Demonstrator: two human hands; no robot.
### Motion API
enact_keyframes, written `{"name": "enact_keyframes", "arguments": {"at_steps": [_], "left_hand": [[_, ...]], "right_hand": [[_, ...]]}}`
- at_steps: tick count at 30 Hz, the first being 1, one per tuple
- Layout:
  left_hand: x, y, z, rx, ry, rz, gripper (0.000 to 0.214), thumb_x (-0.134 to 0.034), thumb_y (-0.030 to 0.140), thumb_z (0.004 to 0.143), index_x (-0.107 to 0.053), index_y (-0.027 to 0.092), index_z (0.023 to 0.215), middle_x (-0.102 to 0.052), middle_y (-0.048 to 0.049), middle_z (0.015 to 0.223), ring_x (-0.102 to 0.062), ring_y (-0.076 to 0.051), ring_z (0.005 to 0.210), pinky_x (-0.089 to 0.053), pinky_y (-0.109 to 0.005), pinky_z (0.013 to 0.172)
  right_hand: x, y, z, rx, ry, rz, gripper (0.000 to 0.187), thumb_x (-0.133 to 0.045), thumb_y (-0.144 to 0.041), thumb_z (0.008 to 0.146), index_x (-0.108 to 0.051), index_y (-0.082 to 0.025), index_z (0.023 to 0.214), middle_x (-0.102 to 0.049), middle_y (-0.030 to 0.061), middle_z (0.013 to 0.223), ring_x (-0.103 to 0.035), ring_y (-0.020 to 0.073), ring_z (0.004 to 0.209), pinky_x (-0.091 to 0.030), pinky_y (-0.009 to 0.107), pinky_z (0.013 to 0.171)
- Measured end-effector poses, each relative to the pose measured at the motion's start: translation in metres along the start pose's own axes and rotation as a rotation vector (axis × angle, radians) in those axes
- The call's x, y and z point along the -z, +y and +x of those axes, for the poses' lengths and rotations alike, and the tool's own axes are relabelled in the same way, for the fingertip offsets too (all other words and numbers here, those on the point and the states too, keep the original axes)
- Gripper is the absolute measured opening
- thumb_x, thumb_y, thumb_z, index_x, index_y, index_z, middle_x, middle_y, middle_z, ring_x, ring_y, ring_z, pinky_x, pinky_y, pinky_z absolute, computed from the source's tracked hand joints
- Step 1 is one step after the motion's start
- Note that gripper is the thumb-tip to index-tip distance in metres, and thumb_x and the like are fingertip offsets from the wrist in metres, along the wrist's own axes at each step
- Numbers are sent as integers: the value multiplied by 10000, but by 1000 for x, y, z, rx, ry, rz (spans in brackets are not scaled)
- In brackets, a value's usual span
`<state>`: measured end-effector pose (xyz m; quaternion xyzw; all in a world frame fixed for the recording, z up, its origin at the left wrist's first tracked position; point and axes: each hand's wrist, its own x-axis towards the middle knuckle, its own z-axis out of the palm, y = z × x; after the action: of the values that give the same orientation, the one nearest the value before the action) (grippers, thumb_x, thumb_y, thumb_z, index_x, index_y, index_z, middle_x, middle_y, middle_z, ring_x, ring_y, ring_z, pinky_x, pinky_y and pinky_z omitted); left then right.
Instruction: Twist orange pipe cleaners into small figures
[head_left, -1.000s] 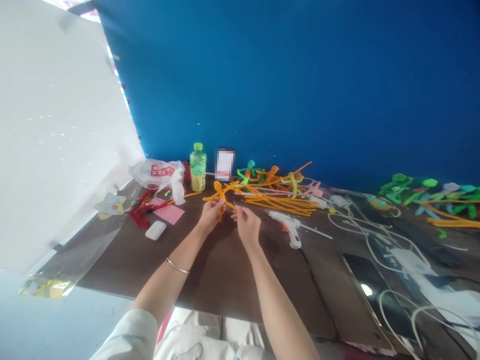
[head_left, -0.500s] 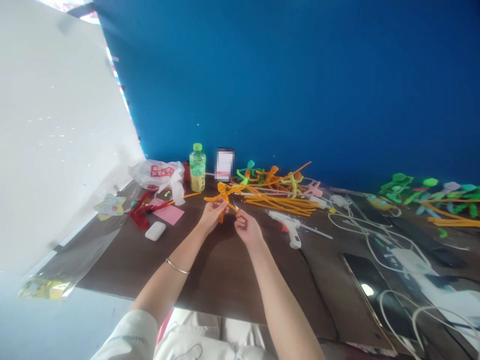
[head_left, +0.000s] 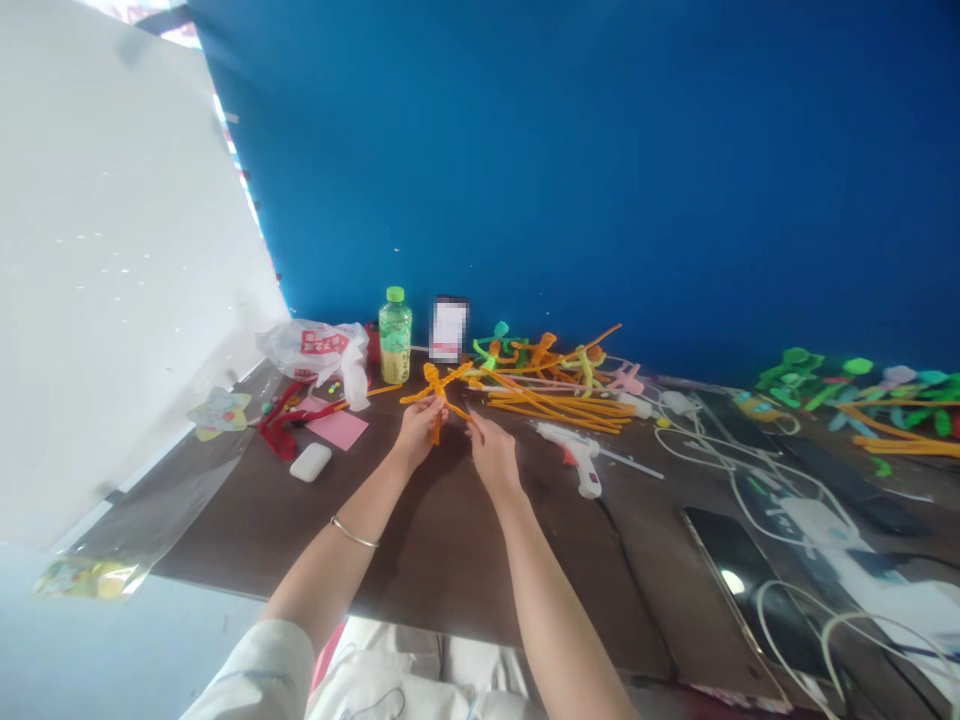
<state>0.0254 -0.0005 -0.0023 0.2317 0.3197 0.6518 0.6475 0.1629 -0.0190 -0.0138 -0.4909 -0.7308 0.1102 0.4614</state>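
An orange pipe-cleaner figure [head_left: 433,377] is held above the dark table, its head up and its limbs spread. My left hand [head_left: 420,425] is closed round its middle. On the figure's right side, my right hand [head_left: 491,445] has its fingers pinched together at the end of one orange limb. Just behind the hands lies a pile of loose orange pipe cleaners [head_left: 559,408]. More finished-looking figures, such as a yellow pipe-cleaner figure [head_left: 589,372], rest on or behind that pile.
A white glue gun [head_left: 581,455] lies right of my hands, its black cord running to the front edge. Farther right are a dark phone [head_left: 750,590] and tangled white cables. On the left are a green-capped bottle [head_left: 395,335], a white case [head_left: 310,462], pink paper [head_left: 341,428] and red-handled scissors [head_left: 279,425].
The figure has shifted slightly left and turned, so its head and limbs show more plainly. My right hand has rotated, with its fingers now pointing more toward the figure.
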Motion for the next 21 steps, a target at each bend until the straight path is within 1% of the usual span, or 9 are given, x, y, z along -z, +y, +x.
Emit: {"name": "enact_keyframes", "arguments": {"at_steps": [2,4,7,10,13,15,17,19,21], "left_hand": [[-1,0,-1,15,5,3,171,-716,187,641,-601,102,735,-541,19,616,-521,-32,544,-444,-158,550],[-2,1,-2,26,9,6,172,-716,185,643,-606,98,741,-539,18,613,-524,-30,545,-448,-149,551],[-2,1,-2,31,14,6,164,-714,186,647,-610,98,738,-541,15,621,-521,-27,542,-453,-143,549],[-1,1,-1,22,18,1,133,-702,176,659,-607,102,716,-543,13,630,-520,-26,543,-451,-138,542],[-1,0,0,-4,8,-10,114,-690,163,670,-600,97,695,-546,8,642,-522,-25,546,-448,-135,542],[0,0,1,-22,1,-15,127,-696,163,662,-590,96,682,-549,7,653,-522,-23,543,-445,-139,541],[0,-1,2,-34,-1,-13,156,-713,173,641,-582,98,682,-557,7,666,-525,-25,545,-441,-145,539],[1,-2,3,-50,-1,4,192,-732,191,617,-586,102,705,-567,8,670,-534,-31,551,-434,-153,536],[2,-3,4,-70,-10,34,228,-745,212,597,-592,108,731,-575,11,656,-539,-37,552,-428,-161,538]], "right_hand": [[0,5,0,27,27,-59,322,-379,-256,863,-649,-151,1005,-699,96,823,-658,179,647,-525,317,691],[1,6,0,24,71,-98,331,-374,-294,878,-653,-151,984,-699,98,848,-656,178,653,-519,312,697],[4,4,0,30,112,-154,344,-383,-353,882,-664,-160,930,-699,101,866,-657,198,727,-500,319,729],[8,-1,1,26,94,-166,363,-352,-358,891,-658,-163,896,-693,104,865,-646,204,779,-477,312,729],[10,-6,2,-48,56,-120,350,-341,-348,885,-641,-177,822,-681,81,785,-629,188,714,-453,292,676],[9,-8,3,-132,26,-34,335,-367,-367,867,-616,-183,739,-650,53,677,-601,169,616,-434,278,620],[7,-10,4,-261,-17,138,341,-410,-413,839,-578,-181,654,-583,19,557,-545,140,495,-408,258,538],[5,-11,6,-436,-61,400,351,-473,-465,793,-544,-175,608,-493,-19,466,-462,107,394,-353,236,437],[4,-13,7,-613,-106,696,334,-557,-470,736,-519,-169,596,-423,-51,434,-391,77,347,-277,212,367]]}}
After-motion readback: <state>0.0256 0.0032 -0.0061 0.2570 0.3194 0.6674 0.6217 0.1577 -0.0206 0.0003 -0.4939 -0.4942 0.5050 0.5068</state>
